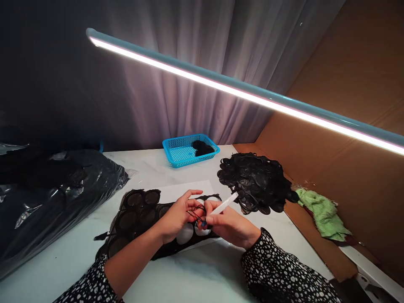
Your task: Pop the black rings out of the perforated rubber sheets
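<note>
Your right hand (230, 225) is closing tight on a white stick (224, 203)! Your left hand (177, 215) is pinching black cord (196, 214) over a punched black sheet (139, 219)

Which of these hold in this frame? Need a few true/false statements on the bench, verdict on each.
1. The left hand holds the white stick. False: the right hand grips it.
2. The blue plastic basket is empty. False: black pieces lie in it.
3. The heap of black discs lies to the right of the hands. True.
4. The black sheet with round cut-outs lies on a white paper sheet. True.
5. A green cloth lies on brown cardboard. True.
</note>
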`<state>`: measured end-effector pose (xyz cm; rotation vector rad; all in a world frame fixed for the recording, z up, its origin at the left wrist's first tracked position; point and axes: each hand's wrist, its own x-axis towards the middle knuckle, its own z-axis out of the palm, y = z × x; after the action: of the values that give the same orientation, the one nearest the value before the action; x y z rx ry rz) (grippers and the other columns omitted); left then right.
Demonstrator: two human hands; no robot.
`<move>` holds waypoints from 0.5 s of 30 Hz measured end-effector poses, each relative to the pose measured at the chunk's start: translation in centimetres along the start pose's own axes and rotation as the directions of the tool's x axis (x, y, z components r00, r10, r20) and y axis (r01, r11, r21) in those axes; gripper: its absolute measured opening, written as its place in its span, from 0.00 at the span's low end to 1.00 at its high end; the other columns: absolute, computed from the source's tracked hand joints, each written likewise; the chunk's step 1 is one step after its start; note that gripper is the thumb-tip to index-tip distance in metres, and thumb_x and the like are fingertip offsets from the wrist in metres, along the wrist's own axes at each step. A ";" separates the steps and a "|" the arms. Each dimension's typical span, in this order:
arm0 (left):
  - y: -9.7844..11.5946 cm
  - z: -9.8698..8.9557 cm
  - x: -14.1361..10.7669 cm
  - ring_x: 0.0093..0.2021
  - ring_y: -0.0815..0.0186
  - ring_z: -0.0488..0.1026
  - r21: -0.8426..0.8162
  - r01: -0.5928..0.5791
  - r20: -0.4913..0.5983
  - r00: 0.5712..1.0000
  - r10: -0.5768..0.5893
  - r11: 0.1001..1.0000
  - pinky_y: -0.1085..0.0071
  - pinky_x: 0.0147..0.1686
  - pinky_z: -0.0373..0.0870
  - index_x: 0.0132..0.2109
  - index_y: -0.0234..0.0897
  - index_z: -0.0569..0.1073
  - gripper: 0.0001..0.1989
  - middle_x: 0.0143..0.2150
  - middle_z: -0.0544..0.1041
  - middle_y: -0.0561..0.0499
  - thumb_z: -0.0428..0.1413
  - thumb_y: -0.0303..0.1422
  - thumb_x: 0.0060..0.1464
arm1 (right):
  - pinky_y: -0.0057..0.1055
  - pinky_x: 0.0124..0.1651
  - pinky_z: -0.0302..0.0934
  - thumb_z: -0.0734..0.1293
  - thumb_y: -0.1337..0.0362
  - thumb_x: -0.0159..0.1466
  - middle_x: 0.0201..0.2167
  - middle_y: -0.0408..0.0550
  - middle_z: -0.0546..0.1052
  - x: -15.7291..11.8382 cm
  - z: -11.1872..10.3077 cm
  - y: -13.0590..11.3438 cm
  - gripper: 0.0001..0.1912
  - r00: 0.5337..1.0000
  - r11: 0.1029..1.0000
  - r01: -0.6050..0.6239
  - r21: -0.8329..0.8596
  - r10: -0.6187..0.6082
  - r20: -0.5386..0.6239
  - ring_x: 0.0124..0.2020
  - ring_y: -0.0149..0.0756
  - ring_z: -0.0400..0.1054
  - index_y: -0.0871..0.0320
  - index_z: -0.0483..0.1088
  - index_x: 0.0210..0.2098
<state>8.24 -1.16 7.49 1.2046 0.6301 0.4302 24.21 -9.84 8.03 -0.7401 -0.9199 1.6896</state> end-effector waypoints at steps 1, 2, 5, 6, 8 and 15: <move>-0.1 -0.2 0.1 0.31 0.69 0.70 0.077 -0.089 -0.052 0.994 0.093 0.993 0.70 0.35 0.67 0.58 0.39 0.62 0.28 0.36 0.73 0.52 0.60 0.27 0.51 | 0.32 0.42 0.61 0.73 0.60 0.58 0.35 0.48 0.75 -0.2 0.0 0.0 0.18 0.999 0.992 0.034 -0.125 -0.034 0.008 0.39 0.36 0.70 0.58 0.60 0.26; 0.0 -0.4 0.1 0.33 0.68 0.71 0.156 -0.186 -0.104 0.974 0.203 0.970 0.69 0.37 0.67 0.59 0.39 0.62 0.27 0.37 0.73 0.52 0.59 0.28 0.53 | 0.35 0.44 0.61 0.73 0.60 0.58 0.37 0.49 0.75 -0.3 -0.1 0.0 0.16 0.996 0.954 0.088 -0.285 -0.089 0.009 0.41 0.38 0.70 0.58 0.61 0.26; 0.5 -0.7 -0.3 0.39 0.66 0.72 0.335 -0.420 -0.195 0.844 0.499 0.843 0.67 0.44 0.67 0.61 0.41 0.60 0.26 0.37 0.74 0.53 0.57 0.28 0.57 | 0.44 0.55 0.56 0.70 0.64 0.60 0.40 0.47 0.74 -0.6 -0.4 0.5 0.09 0.936 0.597 0.291 -0.748 -0.338 0.095 0.45 0.40 0.68 0.57 0.65 0.27; 0.7 -0.8 -0.5 0.39 0.67 0.72 0.356 -0.466 -0.210 0.804 0.556 0.810 0.67 0.44 0.67 0.61 0.41 0.60 0.26 0.37 0.74 0.53 0.57 0.27 0.57 | 0.46 0.57 0.53 0.70 0.66 0.60 0.41 0.47 0.74 -0.7 -0.5 0.7 0.08 0.903 0.448 0.350 -0.822 -0.396 0.169 0.45 0.39 0.67 0.56 0.66 0.28; 1.1 -0.7 -0.8 0.39 0.67 0.72 0.349 -0.520 -0.233 0.758 0.610 0.779 0.68 0.45 0.68 0.62 0.42 0.59 0.27 0.38 0.75 0.53 0.57 0.26 0.58 | 0.48 0.58 0.51 0.69 0.66 0.60 0.44 0.47 0.74 -0.8 -0.3 1.2 0.06 0.849 0.236 0.430 -0.871 -0.433 0.302 0.45 0.39 0.66 0.55 0.68 0.29; 1.5 -0.6 -0.9 0.39 0.68 0.73 0.288 -0.538 -0.277 0.745 0.607 0.792 0.68 0.45 0.69 0.61 0.41 0.60 0.28 0.37 0.76 0.53 0.60 0.26 0.56 | 0.43 0.51 0.58 0.68 0.65 0.63 0.52 0.51 0.71 -1.2 0.8 1.4 0.04 0.841 0.110 0.455 -0.884 -0.378 0.386 0.50 0.41 0.63 0.56 0.68 0.31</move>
<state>7.17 -0.82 8.97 1.5204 0.6041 1.1636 23.17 -11.47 7.30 -1.0493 -2.0755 0.4011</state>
